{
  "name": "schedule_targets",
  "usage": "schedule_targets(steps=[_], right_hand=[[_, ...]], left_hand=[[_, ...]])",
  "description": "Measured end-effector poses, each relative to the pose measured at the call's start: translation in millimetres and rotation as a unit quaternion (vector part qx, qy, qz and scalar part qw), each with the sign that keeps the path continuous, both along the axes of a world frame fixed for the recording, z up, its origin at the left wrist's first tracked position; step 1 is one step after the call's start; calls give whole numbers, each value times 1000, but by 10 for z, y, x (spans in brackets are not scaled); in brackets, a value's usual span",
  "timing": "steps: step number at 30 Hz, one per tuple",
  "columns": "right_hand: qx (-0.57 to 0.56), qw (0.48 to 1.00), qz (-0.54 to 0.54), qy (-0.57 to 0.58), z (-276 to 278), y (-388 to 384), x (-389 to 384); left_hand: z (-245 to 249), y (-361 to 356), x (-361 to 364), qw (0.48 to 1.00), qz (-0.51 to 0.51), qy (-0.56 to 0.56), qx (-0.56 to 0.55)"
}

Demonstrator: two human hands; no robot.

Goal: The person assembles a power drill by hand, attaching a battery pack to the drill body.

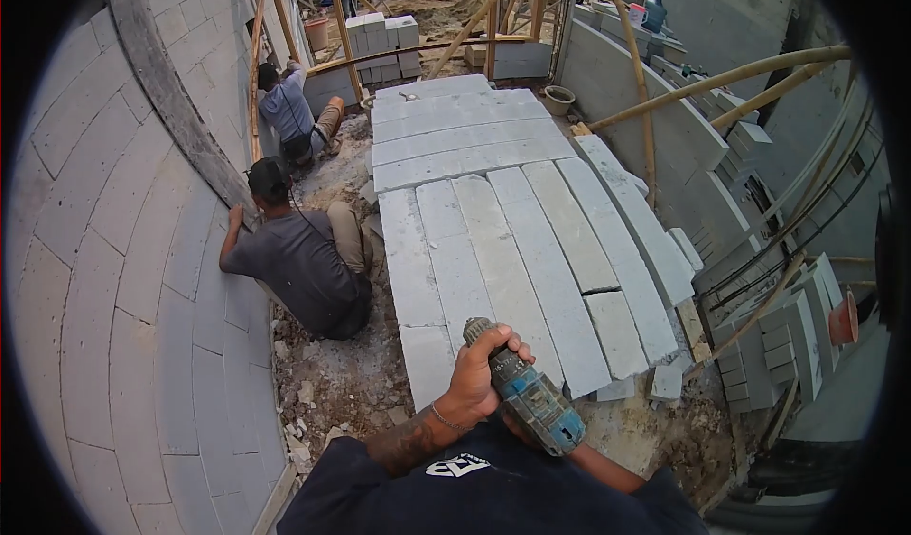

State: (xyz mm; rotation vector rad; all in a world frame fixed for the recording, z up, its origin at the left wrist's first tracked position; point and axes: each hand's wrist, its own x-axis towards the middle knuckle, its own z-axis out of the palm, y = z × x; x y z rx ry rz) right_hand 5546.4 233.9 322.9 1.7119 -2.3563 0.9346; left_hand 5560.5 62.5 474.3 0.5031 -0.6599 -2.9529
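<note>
My left hand (486, 369) is wrapped round the front part of a worn blue-green cordless drill (539, 407), its fingers closed over the tool just behind the dark chuck. The drill is held in front of my chest, its chuck pointing up and to the left. From the right, my right forearm (607, 469) reaches under the drill's rear end. The right hand itself is largely hidden beneath the tool, and its fingers do not show. Beyond the drill lies a broad platform of pale blocks (503, 241) set side by side.
Two people crouch at the left block wall (123, 307): one in a dark shirt (299, 260), one farther off in blue (288, 108). Bamboo poles (731, 80) slant across the right. Rubble (318, 383) borders the platform. A bucket (558, 101) stands behind it.
</note>
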Motion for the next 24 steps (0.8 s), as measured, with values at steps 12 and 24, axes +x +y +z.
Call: schedule_targets(steps=[12,24], right_hand=[[20,962,-41,268,304,41,97],[-14,993,-53,108,531,7,91]], left_hand=[[-28,41,40,998,-6,50,37],[-9,66,49,999,-30,44,13]])
